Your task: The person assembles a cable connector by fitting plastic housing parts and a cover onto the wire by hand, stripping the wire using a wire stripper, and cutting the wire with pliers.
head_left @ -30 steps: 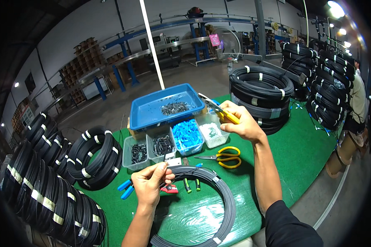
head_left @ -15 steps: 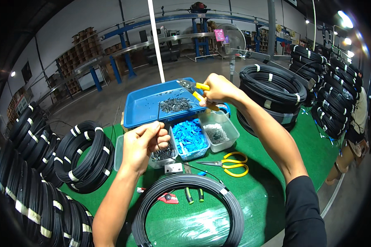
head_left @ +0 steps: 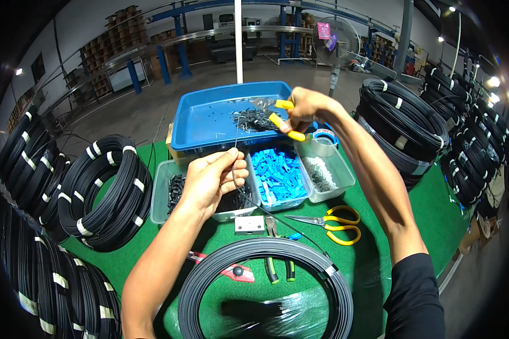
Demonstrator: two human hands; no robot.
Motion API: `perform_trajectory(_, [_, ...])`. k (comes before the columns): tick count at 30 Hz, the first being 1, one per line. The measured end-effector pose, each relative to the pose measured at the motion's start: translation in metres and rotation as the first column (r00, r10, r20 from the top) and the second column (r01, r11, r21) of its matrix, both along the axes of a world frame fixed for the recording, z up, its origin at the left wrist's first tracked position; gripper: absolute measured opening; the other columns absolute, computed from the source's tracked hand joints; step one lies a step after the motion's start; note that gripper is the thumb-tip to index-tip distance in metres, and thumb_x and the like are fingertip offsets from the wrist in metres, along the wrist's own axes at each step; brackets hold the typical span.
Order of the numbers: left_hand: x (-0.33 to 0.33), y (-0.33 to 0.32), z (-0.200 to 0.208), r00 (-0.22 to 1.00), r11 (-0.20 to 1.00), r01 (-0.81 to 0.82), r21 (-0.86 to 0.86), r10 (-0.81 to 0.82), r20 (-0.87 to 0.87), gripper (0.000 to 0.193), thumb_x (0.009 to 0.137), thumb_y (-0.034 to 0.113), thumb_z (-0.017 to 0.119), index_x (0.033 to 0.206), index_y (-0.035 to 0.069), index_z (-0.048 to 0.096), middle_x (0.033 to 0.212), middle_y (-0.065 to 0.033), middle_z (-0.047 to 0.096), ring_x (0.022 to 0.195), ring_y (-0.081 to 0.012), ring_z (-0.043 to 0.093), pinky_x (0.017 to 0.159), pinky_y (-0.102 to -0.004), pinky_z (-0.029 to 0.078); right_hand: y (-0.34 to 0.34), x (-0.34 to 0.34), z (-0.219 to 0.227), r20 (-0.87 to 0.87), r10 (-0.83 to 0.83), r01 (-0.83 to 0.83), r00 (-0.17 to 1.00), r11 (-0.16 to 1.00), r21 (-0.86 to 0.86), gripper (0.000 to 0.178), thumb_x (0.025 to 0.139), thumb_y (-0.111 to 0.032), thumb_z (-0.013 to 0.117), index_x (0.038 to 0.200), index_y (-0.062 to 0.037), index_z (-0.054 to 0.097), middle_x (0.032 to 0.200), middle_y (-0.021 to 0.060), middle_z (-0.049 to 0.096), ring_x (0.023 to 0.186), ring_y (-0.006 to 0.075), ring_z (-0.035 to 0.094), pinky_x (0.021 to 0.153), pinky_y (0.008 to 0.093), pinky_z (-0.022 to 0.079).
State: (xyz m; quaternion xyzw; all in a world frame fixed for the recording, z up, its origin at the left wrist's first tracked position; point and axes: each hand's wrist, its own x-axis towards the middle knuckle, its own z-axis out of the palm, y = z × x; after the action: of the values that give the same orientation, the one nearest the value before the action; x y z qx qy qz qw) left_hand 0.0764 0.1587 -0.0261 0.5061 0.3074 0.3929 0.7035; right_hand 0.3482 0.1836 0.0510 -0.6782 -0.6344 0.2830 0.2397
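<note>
My left hand (head_left: pixel 216 179) is closed, pinching a thin black cable (head_left: pixel 237 135) between thumb and fingers, its end pointing up in front of the blue tray (head_left: pixel 189 127). From there the cable runs down to a large black cable coil (head_left: pixel 195 288) on the table. In my right hand (head_left: pixel 310 110) is a yellow-handled wire stripper (head_left: pixel 281 120), its metal head above a pile of short black scraps (head_left: pixel 253 120) in the tray. The stripper's head is blurred and stands apart from the cable end.
Clear bins hold black pieces (head_left: pixel 176 192), blue connector parts (head_left: pixel 277 172) and white pieces (head_left: pixel 321 174). Yellow-handled scissors (head_left: pixel 342 226), a metal block (head_left: pixel 249 225), green-black pliers (head_left: pixel 272 270) and a red cutter (head_left: pixel 240 273) lie around the coil. More cable coils (head_left: pixel 104 192) stand at both sides.
The whole view has shifted. My right hand has brought the stripper lower over the scraps, its head turned slightly. My left hand still pinches the cable.
</note>
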Motion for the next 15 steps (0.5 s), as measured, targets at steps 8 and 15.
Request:
perform_trajectory(8, [-0.014, -0.016, 0.008, 0.998, 0.999, 0.02, -0.027, -0.022, -0.066, 0.023, 0.095, 0.024, 0.066, 0.099, 0.002, 0.068, 0.082, -0.0023, 0.068, 0.067, -0.0086, 0.064, 0.06, -0.0215, 0.055, -0.027, -0.008, 0.016, 0.128, -0.101, 0.107, 0.987, 0.994, -0.038, 0.025, 0.07, -0.005, 0.087, 0.073, 0.0055, 0.065, 0.071, 0.0097, 0.069, 0.062, 0.0143, 0.068, 0.057, 0.0258, 0.056])
perform_trajectory(15, [-0.008, -0.038, 0.015, 0.993, 0.993, -0.115, 0.021, 0.115, 0.007, 0.024, 0.095, 0.025, 0.066, 0.1, 0.002, 0.068, 0.084, -0.0031, 0.069, 0.068, -0.01, 0.066, 0.062, -0.0233, 0.055, -0.034, 0.012, 0.003, -0.11, 0.022, -0.023, 0.994, 1.0, -0.011, 0.021, 0.075, -0.008, 0.083, 0.072, 0.0015, 0.065, 0.069, 0.0082, 0.069, 0.063, 0.014, 0.068, 0.058, 0.0257, 0.053])
